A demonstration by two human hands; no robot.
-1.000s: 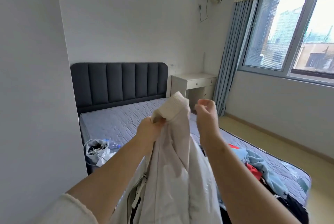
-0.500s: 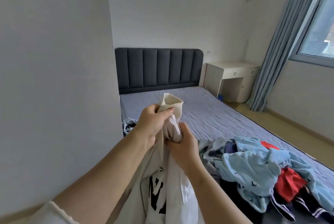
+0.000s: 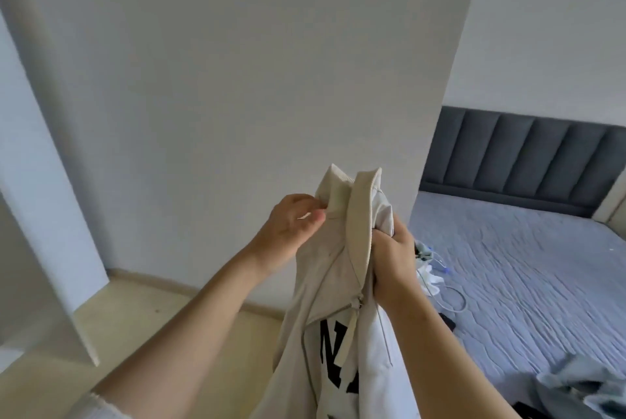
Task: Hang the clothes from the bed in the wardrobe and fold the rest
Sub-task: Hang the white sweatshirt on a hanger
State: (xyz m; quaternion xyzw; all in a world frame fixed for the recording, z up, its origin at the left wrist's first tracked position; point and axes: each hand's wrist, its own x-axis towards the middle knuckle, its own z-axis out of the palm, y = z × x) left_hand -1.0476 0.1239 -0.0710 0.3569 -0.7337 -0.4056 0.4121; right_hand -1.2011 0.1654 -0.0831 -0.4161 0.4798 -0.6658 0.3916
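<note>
Beside bed (image 3: 528, 269) (grey mattress): both hands hold cream jacket (image 3: 342, 283).

jacket (image 3: 342, 310): cream, ribbed collar, zip, black letters; held up off the bed, hanging, collar uppermost
clothes (image 3: 582, 388): pale blue crumpled pile at the bed's near right edge
bed (image 3: 528, 269): grey quilted mattress, dark padded headboard

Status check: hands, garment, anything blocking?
Left hand pinching collar, right hand gripping front of cream zip jacket, held up off bed. No hanger in view. White wall panel directly ahead.
</note>
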